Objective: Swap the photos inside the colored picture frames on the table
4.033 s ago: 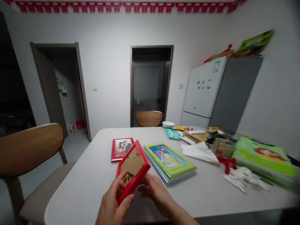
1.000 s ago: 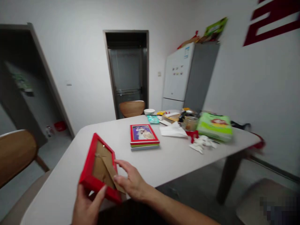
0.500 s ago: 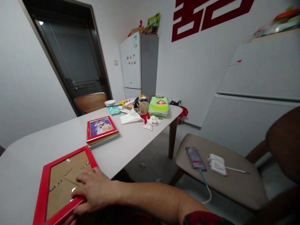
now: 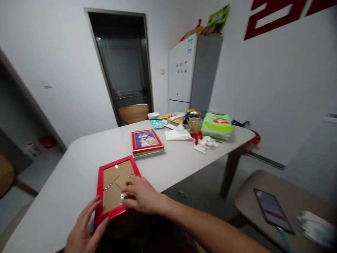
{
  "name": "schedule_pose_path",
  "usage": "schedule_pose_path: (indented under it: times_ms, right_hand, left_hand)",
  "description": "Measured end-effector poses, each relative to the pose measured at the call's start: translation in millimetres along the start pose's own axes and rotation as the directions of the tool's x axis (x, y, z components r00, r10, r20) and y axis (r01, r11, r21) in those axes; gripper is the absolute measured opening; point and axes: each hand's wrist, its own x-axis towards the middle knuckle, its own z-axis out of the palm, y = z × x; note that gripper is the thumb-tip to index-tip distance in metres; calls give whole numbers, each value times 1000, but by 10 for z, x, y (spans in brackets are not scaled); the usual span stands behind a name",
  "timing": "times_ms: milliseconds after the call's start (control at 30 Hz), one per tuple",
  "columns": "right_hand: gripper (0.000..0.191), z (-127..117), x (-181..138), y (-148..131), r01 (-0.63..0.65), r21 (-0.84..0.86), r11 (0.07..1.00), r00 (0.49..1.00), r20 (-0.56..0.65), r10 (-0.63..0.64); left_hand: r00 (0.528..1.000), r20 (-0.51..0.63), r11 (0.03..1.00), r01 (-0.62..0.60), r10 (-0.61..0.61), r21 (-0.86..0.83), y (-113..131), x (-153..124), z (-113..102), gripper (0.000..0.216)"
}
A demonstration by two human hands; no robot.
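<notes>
A red picture frame (image 4: 115, 184) lies face down on the white table (image 4: 65, 175), its brown backing with metal clips facing up. My right hand (image 4: 140, 194) rests on the backing near the frame's lower right, fingers curled at a small clip. My left hand (image 4: 84, 233) touches the frame's near left corner with fingers spread. Further back lies a stack of frames (image 4: 146, 142), a red one with a couple's photo on top.
At the table's far end lie tissues (image 4: 179, 134), a jar (image 4: 195, 124), a green pack (image 4: 217, 125) and a bowl (image 4: 153, 115). A wooden chair (image 4: 133, 113) stands behind. A fridge (image 4: 192, 72) is at the back. A phone (image 4: 272, 210) lies on a chair seat at right.
The frame went from held upright to lying flat on the table. The red photo frame now tops the stack. My left hand has come back to the frame's corner; the view swung left.
</notes>
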Motion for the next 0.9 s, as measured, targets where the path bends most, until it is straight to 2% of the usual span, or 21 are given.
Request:
schedule_pose_path:
  times_ms: [100,167,333,500,600,667,900]
  right_hand:
    - [28,-24,105,109,-88,84,993,996,-23,90]
    - [28,-31,160,173,-121,84,989,993,6,121]
    - [28,-19,195,236,-128,63,990,987,107,121]
    - [25,-47,234,164,-151,23,988,976,165,145]
    - [34,-78,233,109,-189,-70,979,960,197,200]
    - [38,-84,224,100,-157,-121,980,959,217,181]
    - [29,-68,333,328,-160,-213,964,962,184,201]
  left_hand:
    - [980,162,984,-137,118,113,-10,71,-19,43]
    - [970,193,970,-181,149,161,-57,58,12,38]
    - [968,188,971,-196,169,137,-45,-25,26,23]
    - [967,194,978,-186,165,95,29,-24,-30,19]
    - [968,195,981,-174,156,81,40,-18,-35,17]
    - [971,193,984,-159,142,77,36,-20,-36,17]
    - [973,184,986,-151,137,66,3,-32,-57,18]
